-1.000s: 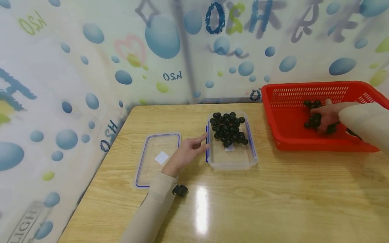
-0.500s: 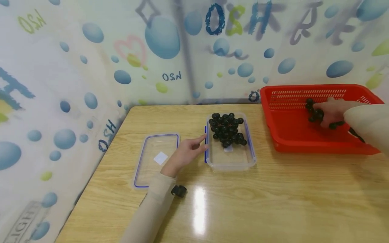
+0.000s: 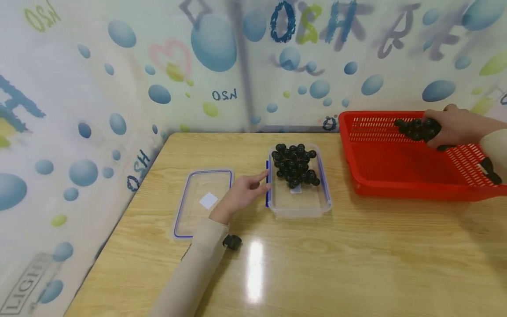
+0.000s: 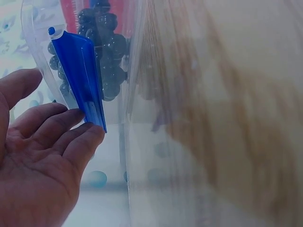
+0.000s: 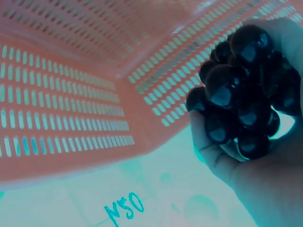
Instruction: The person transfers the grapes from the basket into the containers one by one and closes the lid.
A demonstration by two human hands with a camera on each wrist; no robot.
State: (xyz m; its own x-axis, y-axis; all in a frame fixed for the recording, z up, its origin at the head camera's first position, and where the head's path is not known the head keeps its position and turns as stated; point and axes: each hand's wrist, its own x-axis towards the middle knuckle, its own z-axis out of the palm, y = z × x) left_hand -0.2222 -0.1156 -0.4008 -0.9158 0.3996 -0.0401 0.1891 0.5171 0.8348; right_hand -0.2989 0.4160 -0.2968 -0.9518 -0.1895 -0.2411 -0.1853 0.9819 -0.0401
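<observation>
My right hand [image 3: 455,125] grips a bunch of dark grapes [image 3: 416,128] above the red basket [image 3: 416,187]. In the right wrist view the thumb and fingers curl round the grapes [image 5: 241,99]. My left hand [image 3: 243,193] is at the left side of a clear plastic container [image 3: 301,210], fingertips right at its blue latch [image 4: 80,66], the fingers fairly straight. A second bunch of dark grapes [image 3: 294,164] lies in the far part of that container. Left of it, partly behind the left forearm, lies the clear lid [image 3: 194,189] with a blue seal.
The wooden table [image 3: 336,268] meets a patterned wall [image 3: 257,88] at the back and left. The basket, with slotted walls, stands at the back right. A white square label [image 3: 208,200] shows on the lid. Dark straps sit at both wrists.
My right hand has lifted the bunch of grapes up from the basket's floor and shifted slightly right. The left hand stays at the container's side.
</observation>
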